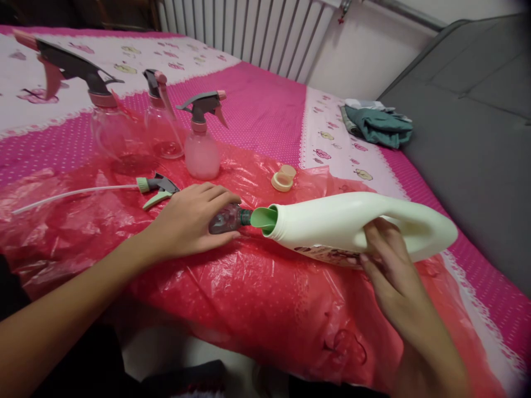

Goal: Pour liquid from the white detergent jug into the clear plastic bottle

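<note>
On the bed (265, 91), over a crinkly red plastic sheet (249, 287), the big pale-green jug (319, 224) and a little clear bottle (224, 220) are pointed mouth to mouth. The left hand (201, 216) is wrapped over the bottle, fingers on the far side, thumb on the near side. The right hand (388, 262) is closed on the jug, fingers hooked into the opening under its handle (415, 204). So yeah, both hands are busy. The jug's green spout (261, 218) sits right at the bottle's neck, but I can't tell from where I'm standing if they actually touch.

My guess on handling: the jug is fairly stiff plastic, bulky, and could be heavy depending on what's inside (can't see through it, so no clue). Handle's the sane place to grab, though held this level the spout end probably wants to dip, so a palm under the belly would help. The bottle looks light and thin-walled, likely to dent if squeezed and maybe slippery if wet. I'd go gently round the body. The sheet looks slick too, so don't count on it for grip. Nothing seems breakable tbh.
</note>
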The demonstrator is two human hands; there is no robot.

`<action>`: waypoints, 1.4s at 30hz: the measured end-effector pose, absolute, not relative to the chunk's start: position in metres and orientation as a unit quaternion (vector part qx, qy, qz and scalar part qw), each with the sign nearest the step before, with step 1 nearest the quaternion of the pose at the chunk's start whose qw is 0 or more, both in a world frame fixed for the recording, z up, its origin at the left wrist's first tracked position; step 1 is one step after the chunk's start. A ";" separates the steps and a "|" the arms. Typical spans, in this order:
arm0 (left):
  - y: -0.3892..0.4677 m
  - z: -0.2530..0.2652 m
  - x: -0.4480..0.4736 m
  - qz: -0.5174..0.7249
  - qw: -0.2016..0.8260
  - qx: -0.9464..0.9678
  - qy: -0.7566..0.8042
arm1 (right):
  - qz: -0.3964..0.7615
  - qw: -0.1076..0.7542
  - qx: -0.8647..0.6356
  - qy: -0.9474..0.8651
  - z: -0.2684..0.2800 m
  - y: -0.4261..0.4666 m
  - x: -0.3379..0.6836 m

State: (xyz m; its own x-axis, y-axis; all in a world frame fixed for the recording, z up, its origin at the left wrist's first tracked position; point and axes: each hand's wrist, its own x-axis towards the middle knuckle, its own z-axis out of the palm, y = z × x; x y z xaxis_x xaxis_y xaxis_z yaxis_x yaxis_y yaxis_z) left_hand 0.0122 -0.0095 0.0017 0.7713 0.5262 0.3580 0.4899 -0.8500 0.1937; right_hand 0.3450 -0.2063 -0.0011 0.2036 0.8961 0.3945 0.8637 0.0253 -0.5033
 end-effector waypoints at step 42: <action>-0.009 0.000 0.012 0.205 0.022 0.944 0.258 | 0.019 0.355 -0.692 -0.629 -0.003 -0.205 0.341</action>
